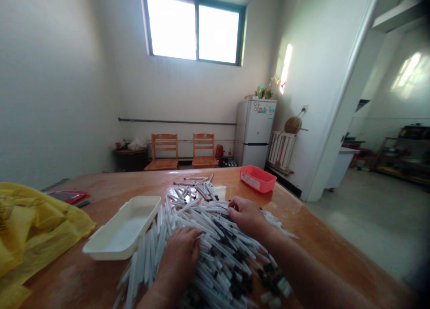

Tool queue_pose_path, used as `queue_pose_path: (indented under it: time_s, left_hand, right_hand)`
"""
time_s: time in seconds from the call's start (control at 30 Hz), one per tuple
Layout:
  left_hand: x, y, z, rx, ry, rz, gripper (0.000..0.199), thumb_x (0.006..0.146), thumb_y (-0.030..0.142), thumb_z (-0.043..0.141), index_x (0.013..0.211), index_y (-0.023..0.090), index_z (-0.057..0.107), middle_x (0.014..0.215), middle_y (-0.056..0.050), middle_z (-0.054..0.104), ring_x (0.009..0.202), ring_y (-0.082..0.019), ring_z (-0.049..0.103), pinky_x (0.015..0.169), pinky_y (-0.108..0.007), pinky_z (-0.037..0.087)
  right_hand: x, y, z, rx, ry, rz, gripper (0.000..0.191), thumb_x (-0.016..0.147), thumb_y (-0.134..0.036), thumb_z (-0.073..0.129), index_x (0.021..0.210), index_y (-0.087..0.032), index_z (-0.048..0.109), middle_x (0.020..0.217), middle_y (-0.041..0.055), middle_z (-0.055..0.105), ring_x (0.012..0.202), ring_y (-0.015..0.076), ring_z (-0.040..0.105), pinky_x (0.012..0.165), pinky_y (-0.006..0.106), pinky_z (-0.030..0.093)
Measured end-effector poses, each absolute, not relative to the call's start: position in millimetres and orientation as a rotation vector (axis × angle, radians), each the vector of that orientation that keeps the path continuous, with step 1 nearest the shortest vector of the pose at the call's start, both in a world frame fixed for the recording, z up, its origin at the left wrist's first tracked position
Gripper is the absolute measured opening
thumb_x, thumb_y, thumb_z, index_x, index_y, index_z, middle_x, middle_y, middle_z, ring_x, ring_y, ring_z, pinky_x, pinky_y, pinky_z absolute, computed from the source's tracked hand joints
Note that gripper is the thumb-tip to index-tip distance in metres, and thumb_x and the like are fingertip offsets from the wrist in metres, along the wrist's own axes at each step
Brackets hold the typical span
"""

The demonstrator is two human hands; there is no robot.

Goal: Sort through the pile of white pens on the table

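Note:
A large pile of white pen barrels [157, 239] covers the middle of the wooden table, with black parts [235, 280] mixed in at its near right side. My left hand [182, 251] rests over the near middle of the pile, its fingers curled together; whatever is between them is hidden. Farther right, at the pile's far edge, my right hand [244, 212] pinches with thumb and forefinger at something too small to make out, just above the pens.
An empty cream tray [124, 228] lies left of the pile, beside a yellow plastic bag [36, 233]. A red basket [258, 179] stands at the far right of the table [110, 183]. Two wooden chairs [164, 148] and a fridge [257, 130] are beyond.

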State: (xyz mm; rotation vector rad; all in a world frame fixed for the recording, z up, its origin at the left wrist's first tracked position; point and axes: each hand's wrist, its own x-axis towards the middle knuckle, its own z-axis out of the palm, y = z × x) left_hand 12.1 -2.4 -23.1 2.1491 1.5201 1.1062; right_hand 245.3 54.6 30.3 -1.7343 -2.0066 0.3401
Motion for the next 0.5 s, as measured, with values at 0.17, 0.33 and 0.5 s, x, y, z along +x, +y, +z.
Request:
queue_pose_path:
  time_s: [0.17,0.33,0.5]
  left_hand:
    - [11.5,-4.4,-15.4,2.079,1.577,1.238,0.028,0.086,0.022,0.058,0.107,0.025,0.076,0.106,-0.012,0.073,0.104,-0.030,0.061,0.095,-0.044,0.040]
    - [13.5,-8.5,-5.3,1.925,1.550,1.390,0.022,0.083,0.027,0.063,0.100,0.029,0.077,0.102,-0.010,0.073,0.103,-0.031,0.061,0.094,-0.044,0.040]
    - [14.4,-9.6,-7.1,1.884,1.542,1.364,0.020,0.084,0.031,0.063,0.098,0.030,0.078,0.101,-0.011,0.073,0.101,-0.032,0.061,0.094,-0.045,0.041]
  right_hand:
    - [231.5,128.3,27.5,-1.949,-2.028,0.328,0.017,0.094,-0.027,0.057,0.098,-0.016,0.070,0.103,0.0096,0.070,0.093,0.0200,0.063,0.077,0.030,0.046]
    - [211.8,186.6,17.8,-2.122,-2.075,0.350,0.030,0.097,-0.035,0.061,0.121,-0.017,0.062,0.122,0.0090,0.063,0.104,0.0221,0.064,0.089,0.042,0.054]
    - [188.9,219.7,8.4,-2.200,-2.113,0.401,0.032,0.097,-0.034,0.062,0.124,-0.016,0.060,0.124,0.0101,0.061,0.106,0.0233,0.063,0.089,0.043,0.055]
